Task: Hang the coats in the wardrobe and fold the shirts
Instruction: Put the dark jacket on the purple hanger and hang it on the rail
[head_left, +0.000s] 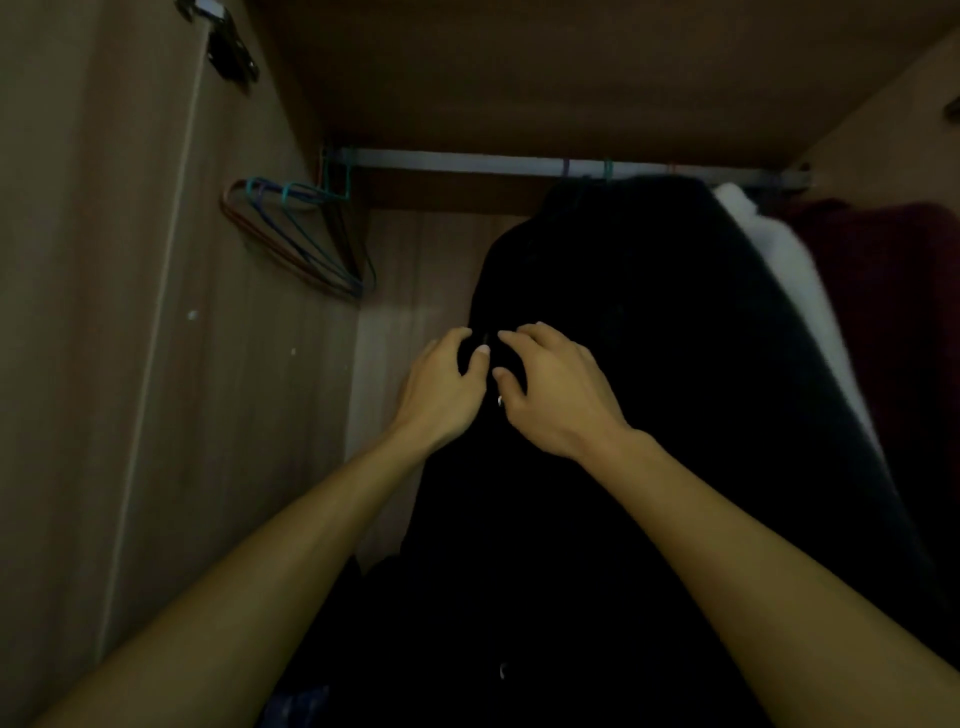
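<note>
Two hands on coat: the left hand (441, 387) and right hand (550, 395) meet on the front of a black coat (649, 415), close together, near its upper middle
Left hand: fingers curled, thumb and fingertips pinching a fold of the dark cloth at the coat's left edge
Right hand: fingers bent and spread, tips pressed into the cloth just beside the left thumb; a small pale glint (500, 400) shows under its thumb, too small to identify; whether it truly grips cloth I cannot tell
Coat position: hanging inside the wardrobe (130, 364) from the rail (467, 161), filling the middle of the view; its hanger hook is lost in the dark at the top
Hard to read: the coat is nearly featureless black, so seams, buttons or a zip cannot be made out; its lower part runs off the bottom edge
Neighbours: a white garment (810, 291) shows as a narrow strip behind the coat's right side, and a dark red garment (893, 291) beyond it is cut by the right edge
Spare hangers (301, 239): a bunch of thin coloured ones hang at the rail's left end, against the side wall
Forearms: both bare, entering from the bottom corners
</note>
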